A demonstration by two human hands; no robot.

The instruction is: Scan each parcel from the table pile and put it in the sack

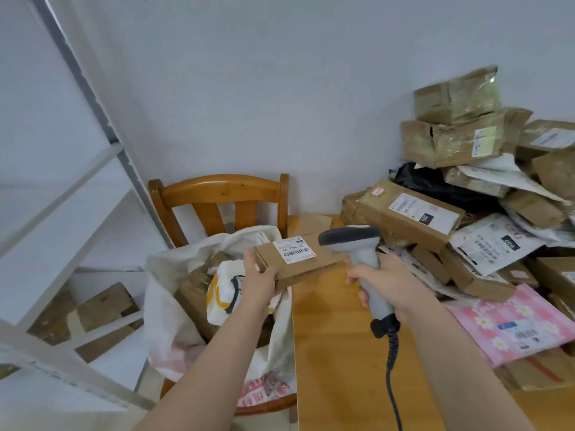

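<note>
My left hand (259, 279) grips the near left corner of a flat brown cardboard parcel (306, 264) with a white barcode label on top. It is held above the table's left edge, beside the sack. My right hand (384, 283) grips the handle of a grey corded barcode scanner (353, 241), whose head points left at the parcel's label from close by. The white woven sack (174, 303) sits open on a wooden chair to the left, with several parcels inside. The parcel pile (466, 213) covers the right of the table.
The wooden table (339, 362) has bare surface in front of me. A wooden chair (217, 194) holds the sack against the wall. White metal shelving (77, 188) stands at the left with brown boxes on its lower shelf. A pink flowered mailer (513, 325) lies near the table's right edge.
</note>
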